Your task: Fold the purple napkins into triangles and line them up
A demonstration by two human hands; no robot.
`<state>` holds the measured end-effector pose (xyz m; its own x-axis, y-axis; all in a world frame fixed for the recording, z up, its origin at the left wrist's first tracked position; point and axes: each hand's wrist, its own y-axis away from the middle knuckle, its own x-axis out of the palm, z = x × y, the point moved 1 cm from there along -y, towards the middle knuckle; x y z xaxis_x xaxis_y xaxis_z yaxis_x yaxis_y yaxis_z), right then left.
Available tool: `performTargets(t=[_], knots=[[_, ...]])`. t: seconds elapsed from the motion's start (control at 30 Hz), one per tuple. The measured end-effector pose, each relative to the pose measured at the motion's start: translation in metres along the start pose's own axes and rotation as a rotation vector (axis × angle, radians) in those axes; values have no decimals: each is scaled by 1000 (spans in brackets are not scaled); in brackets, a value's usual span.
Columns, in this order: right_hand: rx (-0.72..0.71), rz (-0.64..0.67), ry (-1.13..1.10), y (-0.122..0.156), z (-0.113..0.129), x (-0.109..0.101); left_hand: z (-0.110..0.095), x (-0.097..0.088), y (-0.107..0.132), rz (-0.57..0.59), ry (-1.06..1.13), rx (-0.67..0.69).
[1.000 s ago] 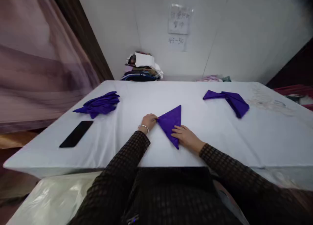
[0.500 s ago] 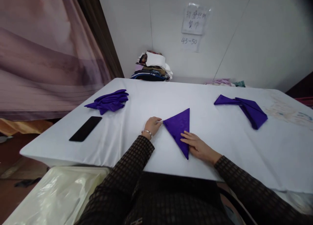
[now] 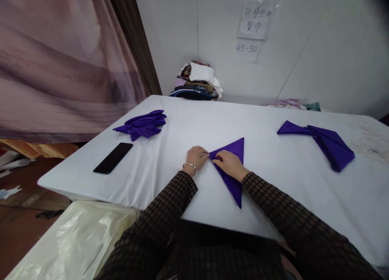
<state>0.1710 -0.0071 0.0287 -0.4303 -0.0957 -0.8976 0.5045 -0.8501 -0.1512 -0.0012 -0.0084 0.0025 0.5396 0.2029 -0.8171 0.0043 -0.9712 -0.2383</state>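
Observation:
A purple cloth napkin (image 3: pixel 233 182), folded into a triangle, lies on the white-covered table in front of me. Its narrow left corner is pinched in the fingertips of my left hand (image 3: pixel 197 157), which wears a bracelet at the wrist. My right hand (image 3: pixel 228 162) reaches across the napkin from the right, its curled fingers gripping the cloth close to that same corner. The right hand hides part of the middle of the triangle. The upper and lower points of the napkin lie uncovered on the table.
Crumpled purple cloths (image 3: pixel 142 125) lie at the left beside a black phone (image 3: pixel 113 158). A folded purple cloth (image 3: pixel 331 144) is at the right. Stacked clothes (image 3: pixel 199 83) sit beyond the far edge of the white table (image 3: pixel 188 118). A plastic-covered surface (image 3: pixel 75 239) stands lower left.
My right hand has moved from the napkin's right side up and left to its left corner, going from flat to gripping. My left hand stays at that corner. The camera view has shifted slightly.

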Motion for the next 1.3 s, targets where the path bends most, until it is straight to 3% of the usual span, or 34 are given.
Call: performTargets(t=[0.27, 0.63, 0.9, 1.3], knots=[[13, 21, 25, -1, -1, 11, -2, 0, -2, 15, 46, -22], [-3, -10, -200, -2, -6, 12, 0, 3, -4, 21, 46, -18], [-1, -40, -270, -1, -8, 13, -6, -4, -3, -48, 132, -21], [18, -104, -432, 2, -12, 13, -3, -5, 0, 51, 61, -12]])
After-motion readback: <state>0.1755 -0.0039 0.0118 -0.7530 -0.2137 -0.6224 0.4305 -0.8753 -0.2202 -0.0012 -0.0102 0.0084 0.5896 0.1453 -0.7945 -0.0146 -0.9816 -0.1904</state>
